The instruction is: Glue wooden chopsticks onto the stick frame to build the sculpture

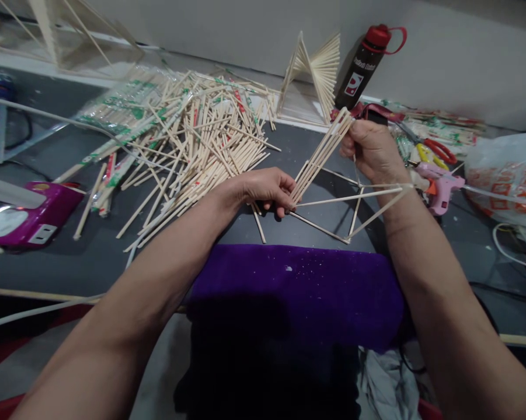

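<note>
Head view: stick frame held aslant between two hands, beyond the purple cloth

The landmark is the purple cloth (298,280), which lies along the near edge of the grey tabletop (91,265). Just beyond it, the stick frame (323,156) spans the space between the hands. Its row of close-set sticks has a diagonal long axis, running from a lower left end near the cloth to an upper right end farther beyond it. The left hand (269,189) pinches the lower end between thumb and fingers and is the nearer of the two to the cloth. The right hand (372,146) pinches the upper end, thumb against curled fingers. The frame's open, angular part extends rightward from the lower end; one corner appears close to the cloth's far edge, and another overlaps the right wrist in view. Whether that corner touches the wrist cannot be told. A heap of loose sticks (219,140) lies beyond the cloth to the left, past the left hand. Beyond the cloth to the right is a pink glue gun (444,186).
</note>
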{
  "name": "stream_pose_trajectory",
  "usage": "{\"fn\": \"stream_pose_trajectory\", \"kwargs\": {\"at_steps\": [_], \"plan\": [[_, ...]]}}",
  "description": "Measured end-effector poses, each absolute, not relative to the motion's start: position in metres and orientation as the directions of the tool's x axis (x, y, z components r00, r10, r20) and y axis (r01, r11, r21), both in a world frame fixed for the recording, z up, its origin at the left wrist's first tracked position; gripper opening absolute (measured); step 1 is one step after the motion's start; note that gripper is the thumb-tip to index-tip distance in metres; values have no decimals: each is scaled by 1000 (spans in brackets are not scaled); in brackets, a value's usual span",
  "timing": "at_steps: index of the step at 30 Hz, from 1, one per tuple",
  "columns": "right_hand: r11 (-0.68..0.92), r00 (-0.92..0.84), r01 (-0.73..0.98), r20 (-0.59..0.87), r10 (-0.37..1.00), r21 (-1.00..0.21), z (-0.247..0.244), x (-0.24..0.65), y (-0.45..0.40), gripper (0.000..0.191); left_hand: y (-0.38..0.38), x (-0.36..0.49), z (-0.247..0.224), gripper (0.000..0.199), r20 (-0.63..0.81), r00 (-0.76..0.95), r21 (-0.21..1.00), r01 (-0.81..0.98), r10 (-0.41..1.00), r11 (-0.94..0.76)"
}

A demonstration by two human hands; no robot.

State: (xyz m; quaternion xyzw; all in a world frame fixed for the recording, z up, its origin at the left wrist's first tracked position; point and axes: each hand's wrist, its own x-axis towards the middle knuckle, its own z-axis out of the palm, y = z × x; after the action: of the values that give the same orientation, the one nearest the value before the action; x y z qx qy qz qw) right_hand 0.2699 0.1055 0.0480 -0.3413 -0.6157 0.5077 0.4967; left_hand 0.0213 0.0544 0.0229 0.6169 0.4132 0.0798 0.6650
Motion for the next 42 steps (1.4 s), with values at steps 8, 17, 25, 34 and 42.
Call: {"fn": "stream_pose_trajectory", "kwargs": {"at_steps": [8, 17, 25, 34, 42], "plan": [[229, -270, -60, 236, 934, -972, 50, 270, 106, 49, 53, 22, 24, 14, -453, 642, 887, 397, 619, 238], [202, -248, -14, 200, 948, -979, 51, 270, 107, 49, 54, 22, 22, 16, -458, 639, 885, 389, 618, 254], [218, -251, -16, 215, 944, -976, 47, 272, 108, 49, 54, 21, 20, 15, -447, 651, 890, 390, 614, 234], [210, -291, -73, 223, 930, -975, 48, 273, 109, 46, 53, 22, 22, 16, -447, 646, 891, 379, 618, 248], [207, -267, -59, 215, 939, -977, 48, 271, 108, 44, 52, 22, 26, 14, -455, 642, 886, 397, 617, 240]]}}
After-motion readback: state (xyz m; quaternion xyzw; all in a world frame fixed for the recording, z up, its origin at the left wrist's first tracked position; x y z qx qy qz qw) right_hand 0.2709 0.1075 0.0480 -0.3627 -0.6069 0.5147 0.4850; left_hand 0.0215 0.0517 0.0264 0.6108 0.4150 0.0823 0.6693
